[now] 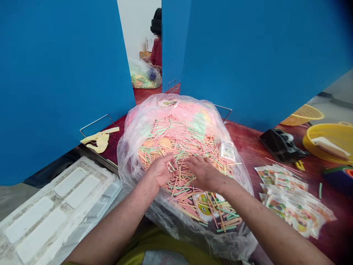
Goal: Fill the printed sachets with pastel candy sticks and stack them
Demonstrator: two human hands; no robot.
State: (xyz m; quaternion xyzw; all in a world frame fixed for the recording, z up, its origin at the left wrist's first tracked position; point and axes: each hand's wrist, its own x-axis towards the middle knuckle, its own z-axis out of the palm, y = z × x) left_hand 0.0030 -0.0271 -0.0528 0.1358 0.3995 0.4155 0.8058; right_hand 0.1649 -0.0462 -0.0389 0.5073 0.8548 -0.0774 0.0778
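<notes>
Over on the left, a white moulded tray [35, 221] lies beside the table [248, 138], and here's the clear bag [129, 154], its mouth spread wide (likely to keep everything in reach), with coloured sticks [179, 147] heaped inside. Left hand [160, 171] and right hand [205, 173] are over the pile, fingers open and loose, gripping nothing; printed packets [289, 198] lie stacked at right, close by.

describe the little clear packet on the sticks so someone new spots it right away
In the middle of the wooden table sits a big clear plastic bag heaped with pastel sticks. Beyond the right hand, at the pile's right edge, lies a small flat clear packet, paler than the bright printed card nearer the person.
</notes>
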